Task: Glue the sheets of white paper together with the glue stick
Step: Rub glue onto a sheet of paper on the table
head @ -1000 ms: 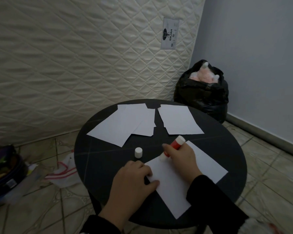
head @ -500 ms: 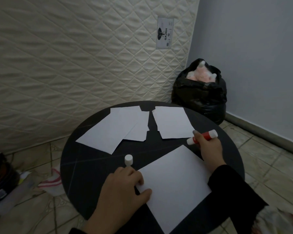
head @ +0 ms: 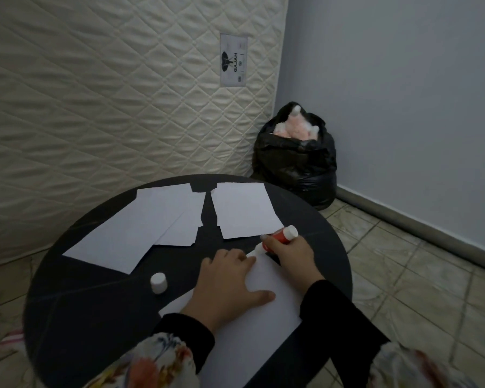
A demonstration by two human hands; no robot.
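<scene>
Fingers [head: 272, 242] of the right hand [head: 291, 254] grip one glue stick [head: 280, 237]; left hand [head: 227, 287] lies flat on one near sheet [head: 263, 317]; one cap [head: 158, 282] and three far sheets [head: 140, 231] on the worktop [head: 81, 317]

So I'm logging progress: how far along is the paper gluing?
Done: the small white cap stands off the stick on the round black table. In hand: the right hand holds the red glue stick at the near white sheet's far corner, while the left hand presses it flat. Left: the far sheets lie separate.
</scene>
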